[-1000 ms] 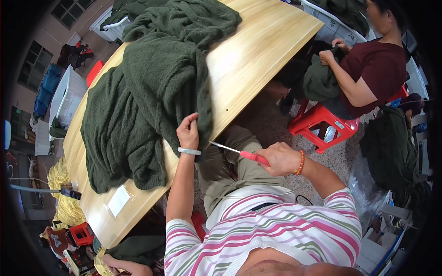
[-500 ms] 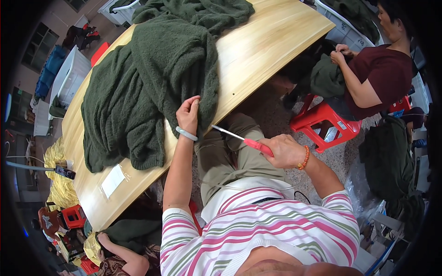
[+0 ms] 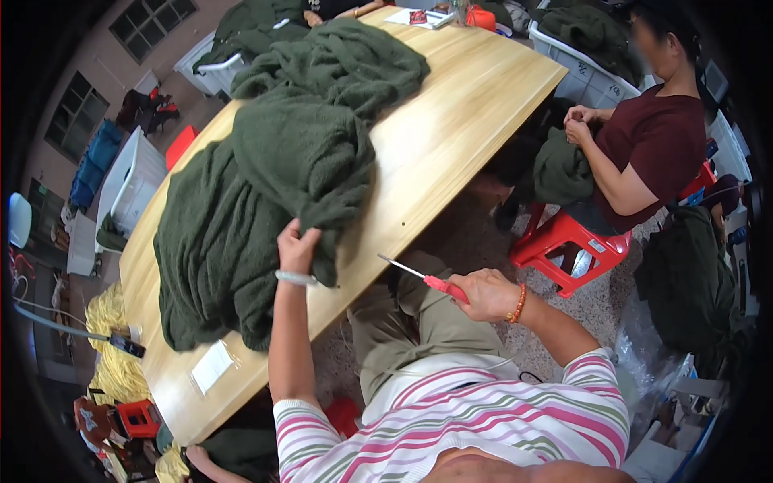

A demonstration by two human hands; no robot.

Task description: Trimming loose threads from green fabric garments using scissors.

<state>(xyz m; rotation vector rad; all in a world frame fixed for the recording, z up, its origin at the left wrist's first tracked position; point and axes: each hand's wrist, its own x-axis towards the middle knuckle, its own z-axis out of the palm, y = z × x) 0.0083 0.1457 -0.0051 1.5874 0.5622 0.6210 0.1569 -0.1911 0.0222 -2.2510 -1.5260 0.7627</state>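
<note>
A heap of dark green knitted garments (image 3: 217, 233) lies in folds across the wooden table (image 3: 451, 137). My left hand (image 3: 297, 248), with a pale bangle at the wrist, is closed on a fold at the heap's near right edge. In my right hand (image 3: 488, 295), above my lap, is a slim red-handled metal tool (image 3: 407, 269). Its pointed shaft reaches left toward the table edge, apart from the cloth. The fingers cover most of its handle, so its exact kind is unclear.
A person in a dark red top (image 3: 656, 153) sits on a red stool (image 3: 573, 249) at right, handling green cloth. White bins (image 3: 584, 76) of green knits stand behind the table. A white paper (image 3: 212, 368) lies near its left corner. Another person's forearm (image 3: 211, 465) shows at lower left.
My view has shifted, so the table sits lower in the picture. My left hand has moved left along the cloth, gathering a fold. The tool stays in my right hand.
</note>
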